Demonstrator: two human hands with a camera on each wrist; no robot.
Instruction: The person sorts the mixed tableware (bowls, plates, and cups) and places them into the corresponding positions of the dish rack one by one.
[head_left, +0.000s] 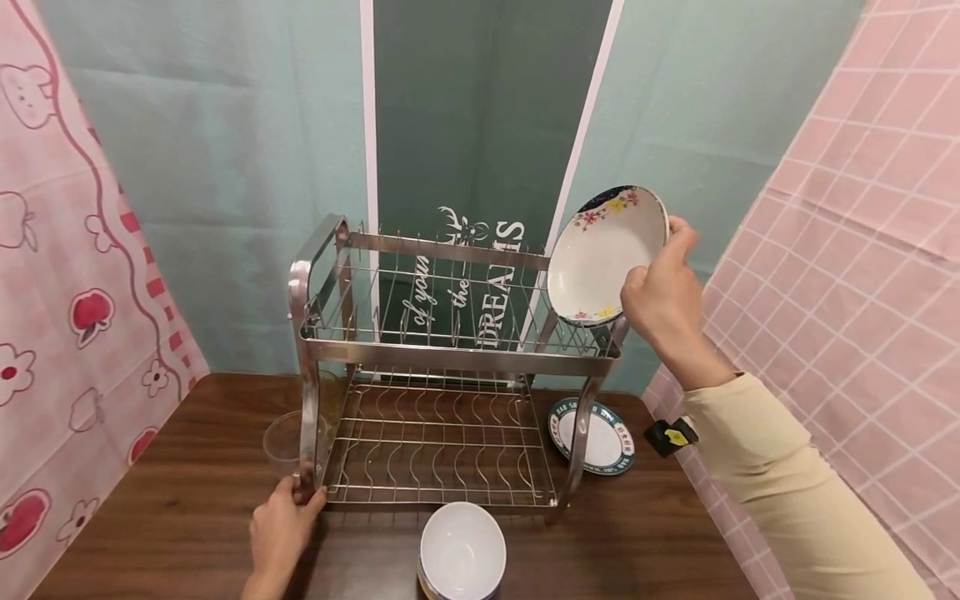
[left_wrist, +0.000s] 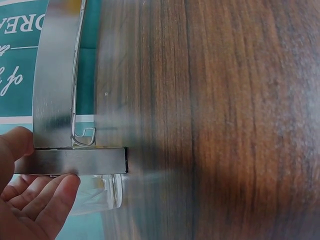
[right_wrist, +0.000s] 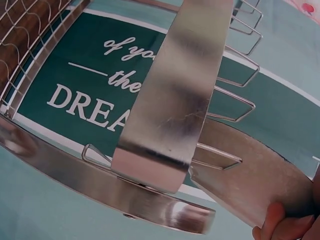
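Overhead, head view: right hand (head_left: 666, 296) pinching dish (head_left: 606, 260) by its right edge, thumb on the inner face, fingers closed up. Dish white, floral rim, tilted, at right end of rack (head_left: 461, 357), upper tier level. Left hand (head_left: 281, 529) low, closed round rack's left front leg. Cup (head_left: 283, 440), clear, just beside that leg. Plate (head_left: 596, 435), green-rimmed, partly behind right front leg. Bowls (head_left: 462, 552) stacked on table (head_left: 187, 500), in front of rack.

Left wrist: thumb one side of the metal bar, fingers the other; grip on rack only. Cup partly visible behind bar.

Right wrist: dish beside rack's upper wire loops, fingers at its lower edge. Contact between dish and wire: cannot tell.
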